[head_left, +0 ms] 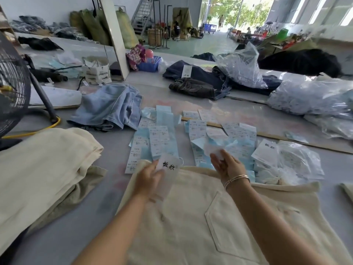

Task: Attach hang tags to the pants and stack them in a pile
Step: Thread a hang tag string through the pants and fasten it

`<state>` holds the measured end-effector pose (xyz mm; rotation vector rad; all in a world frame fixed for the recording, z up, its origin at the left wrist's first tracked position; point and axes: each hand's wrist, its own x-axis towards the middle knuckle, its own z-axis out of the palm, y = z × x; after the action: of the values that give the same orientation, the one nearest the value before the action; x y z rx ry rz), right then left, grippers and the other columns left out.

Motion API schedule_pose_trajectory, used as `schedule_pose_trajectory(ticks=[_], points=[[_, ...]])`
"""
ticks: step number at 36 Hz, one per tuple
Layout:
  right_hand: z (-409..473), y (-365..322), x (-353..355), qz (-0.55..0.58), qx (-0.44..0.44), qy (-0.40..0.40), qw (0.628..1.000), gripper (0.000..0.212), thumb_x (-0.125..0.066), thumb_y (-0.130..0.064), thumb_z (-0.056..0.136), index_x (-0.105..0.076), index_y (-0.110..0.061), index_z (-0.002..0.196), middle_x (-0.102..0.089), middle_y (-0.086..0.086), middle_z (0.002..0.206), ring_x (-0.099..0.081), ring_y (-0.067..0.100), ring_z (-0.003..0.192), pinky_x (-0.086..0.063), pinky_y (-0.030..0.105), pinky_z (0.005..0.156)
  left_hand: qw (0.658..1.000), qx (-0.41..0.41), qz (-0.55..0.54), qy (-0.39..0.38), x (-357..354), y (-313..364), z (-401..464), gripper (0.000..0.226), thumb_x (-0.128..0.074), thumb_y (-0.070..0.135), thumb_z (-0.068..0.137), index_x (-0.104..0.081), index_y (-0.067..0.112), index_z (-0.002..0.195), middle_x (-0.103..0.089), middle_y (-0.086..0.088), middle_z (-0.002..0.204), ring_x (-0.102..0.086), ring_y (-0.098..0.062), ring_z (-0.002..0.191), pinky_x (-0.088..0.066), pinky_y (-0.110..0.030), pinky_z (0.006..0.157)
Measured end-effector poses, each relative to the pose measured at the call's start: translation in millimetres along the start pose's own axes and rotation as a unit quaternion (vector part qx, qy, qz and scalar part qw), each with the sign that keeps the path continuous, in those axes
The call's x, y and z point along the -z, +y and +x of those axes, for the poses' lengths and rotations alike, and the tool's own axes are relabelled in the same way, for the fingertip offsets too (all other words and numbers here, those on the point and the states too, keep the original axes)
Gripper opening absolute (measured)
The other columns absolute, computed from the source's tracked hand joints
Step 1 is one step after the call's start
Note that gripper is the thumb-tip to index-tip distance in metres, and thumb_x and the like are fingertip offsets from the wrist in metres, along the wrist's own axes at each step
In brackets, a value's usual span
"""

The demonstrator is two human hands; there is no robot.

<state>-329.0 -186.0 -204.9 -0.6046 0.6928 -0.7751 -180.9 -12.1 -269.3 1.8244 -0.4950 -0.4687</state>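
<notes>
Cream pants look soft, floppy; left hand pinches a light tag, right hand a blurred slip; grip waistband.

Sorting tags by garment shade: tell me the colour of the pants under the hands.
Cream pants, off-white, seen in the head view.

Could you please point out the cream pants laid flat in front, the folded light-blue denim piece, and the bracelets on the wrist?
Cream pants laid flat [191, 226]: head view, bare fabric left of the back pocket.
Folded light-blue denim piece [108, 107]: head view, middle of top fold.
Thin metal bracelets [236, 179]: head view, bands across the right wrist.
</notes>
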Motion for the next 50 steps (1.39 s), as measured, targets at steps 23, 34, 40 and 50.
schedule_pose_trajectory(ticks=[23,34,40,50], points=[[-100.5,47.5,119.5,-0.592,0.507,-0.181,0.6,0.042,-0.046,-0.039,0.097,-0.075,-0.009,0.096,-0.069,0.006,0.104,-0.065,0.009,0.091,-0.051,0.016,0.079,0.907,0.253,-0.29,-0.168,-82.2,43.1,-110.4,0.033,-0.034,0.015,0.103,-0.06,-0.002,0.114,-0.068,-0.021,0.09,-0.065,-0.028,0.066,-0.054,-0.032,0.058],[-96.3,48.0,118.1,-0.63,0.486,-0.175,0.58,0.017,-0.072,-0.017,0.078,-0.075,-0.012,0.094,-0.07,0.005,0.103,-0.07,0.016,0.084,-0.057,0.028,0.063,0.929,0.209,-0.248,-0.178,-85.9,37.7,-112.9,0.034,-0.034,0.014,0.103,-0.063,-0.001,0.111,-0.064,-0.031,0.108,-0.06,-0.037,0.087,-0.048,-0.053,0.088],[-94.6,48.8,119.5,-0.648,0.443,-0.185,0.591,0.018,-0.07,-0.017,0.081,-0.074,-0.01,0.098,-0.069,0.008,0.106,-0.071,0.021,0.086,-0.058,0.033,0.063,0.921,0.225,-0.259,-0.184,-85.8,36.2,-112.1,0.033,-0.033,0.015,0.103,-0.063,0.001,0.11,-0.066,-0.023,0.097,-0.061,-0.032,0.075,-0.051,-0.039,0.074],[-98.4,45.7,115.7,-0.71,0.522,-0.128,0.456,0.027,-0.055,-0.049,0.08,-0.075,-0.033,0.09,-0.069,-0.018,0.1,-0.046,0.012,0.093,-0.033,0.027,0.076,0.93,0.212,-0.222,-0.2,-88.2,39.1,-107.2,0.011,-0.057,0.004,0.092,-0.068,0.002,0.093,-0.07,-0.013,0.074,-0.065,-0.022,0.056,-0.054,-0.028,0.054]])
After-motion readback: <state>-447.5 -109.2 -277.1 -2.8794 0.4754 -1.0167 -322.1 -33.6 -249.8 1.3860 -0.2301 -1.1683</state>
